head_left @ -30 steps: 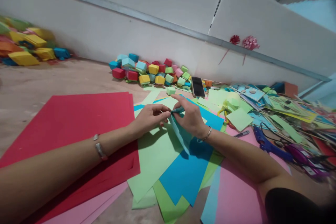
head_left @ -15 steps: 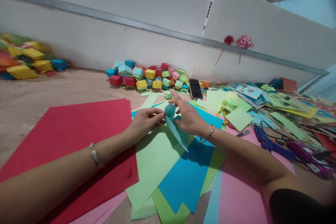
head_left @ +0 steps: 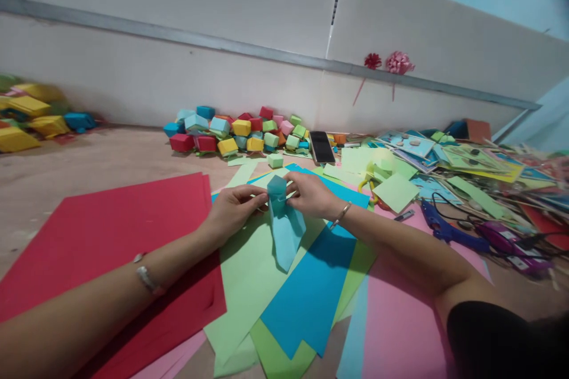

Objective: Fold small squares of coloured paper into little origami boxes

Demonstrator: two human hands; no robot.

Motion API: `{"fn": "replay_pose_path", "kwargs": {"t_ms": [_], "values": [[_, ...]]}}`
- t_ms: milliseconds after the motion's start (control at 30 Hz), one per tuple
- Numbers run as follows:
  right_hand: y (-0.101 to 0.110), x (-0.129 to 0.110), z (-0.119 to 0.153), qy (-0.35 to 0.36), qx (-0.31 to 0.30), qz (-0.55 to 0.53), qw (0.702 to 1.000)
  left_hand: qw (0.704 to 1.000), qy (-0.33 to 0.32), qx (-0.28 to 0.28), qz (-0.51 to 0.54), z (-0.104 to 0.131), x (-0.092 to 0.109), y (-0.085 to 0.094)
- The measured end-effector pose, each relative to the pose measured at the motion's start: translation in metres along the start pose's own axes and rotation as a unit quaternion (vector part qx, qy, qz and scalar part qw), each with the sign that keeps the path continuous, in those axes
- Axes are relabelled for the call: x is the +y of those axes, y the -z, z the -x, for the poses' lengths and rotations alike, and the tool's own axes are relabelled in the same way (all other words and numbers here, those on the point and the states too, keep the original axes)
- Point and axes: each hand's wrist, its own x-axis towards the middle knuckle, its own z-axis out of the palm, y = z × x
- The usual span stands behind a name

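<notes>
A folded light blue paper [head_left: 287,234] hangs between my hands, its creased upper end raised and a longer flap slanting down over pale green sheets [head_left: 249,284]. My left hand [head_left: 233,210] pinches its left edge near the top between thumb and fingers. On the other side, my right hand [head_left: 311,192] grips the upper right edge, fingers bent, partly behind the paper. Below lies a bright blue sheet [head_left: 315,284].
Red sheets [head_left: 133,237] lie at left, pink paper [head_left: 400,308] at right. Small coloured paper boxes [head_left: 242,128] and a phone [head_left: 322,148] sit near the wall. A blue glue gun [head_left: 448,231], a cutter [head_left: 404,215] and yellow-handled scissors [head_left: 365,185] lie at right.
My right hand's fingers have come down and closed on the paper's edge. The light blue paper has turned, showing more of its face. The whole view has shifted slightly.
</notes>
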Motion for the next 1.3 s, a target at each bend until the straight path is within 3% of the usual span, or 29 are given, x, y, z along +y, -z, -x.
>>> {"fn": "replay_pose_path", "kwargs": {"t_ms": [133, 467, 667, 867, 967, 1033, 1100, 1200, 1300], "values": [[-0.001, 0.000, -0.001, 0.009, -0.012, 0.075, 0.997, 0.999, -0.015, -0.028, -0.035, 0.002, 0.005, -0.001], [-0.005, 0.001, 0.002, 0.009, -0.005, 0.053, 0.999, 0.995, -0.023, -0.046, -0.083, 0.008, 0.016, -0.002], [-0.011, -0.005, 0.007, 0.027, -0.009, 0.047, 0.998, 0.976, -0.060, 0.001, -0.209, 0.014, 0.014, -0.008], [-0.009, -0.008, 0.004, 0.012, -0.060, -0.062, 0.996, 0.974, -0.052, 0.022, -0.219, 0.011, 0.006, -0.005], [-0.010, 0.004, -0.005, -0.013, 0.022, -0.166, 0.986, 0.984, -0.029, 0.029, -0.172, 0.009, 0.009, -0.002], [-0.014, 0.016, -0.012, -0.017, 0.110, -0.199, 0.974, 0.991, -0.009, 0.023, -0.129, 0.008, 0.012, -0.001], [-0.019, 0.026, -0.016, -0.024, 0.156, -0.205, 0.966, 0.995, -0.004, 0.021, -0.096, 0.008, 0.014, -0.001], [-0.026, 0.034, -0.017, -0.038, 0.139, -0.243, 0.959, 0.997, -0.003, 0.020, -0.078, 0.008, 0.014, 0.000], [-0.029, 0.033, -0.012, 0.022, 0.106, -0.283, 0.953, 0.995, 0.008, 0.038, -0.087, 0.007, 0.009, 0.003]]}}
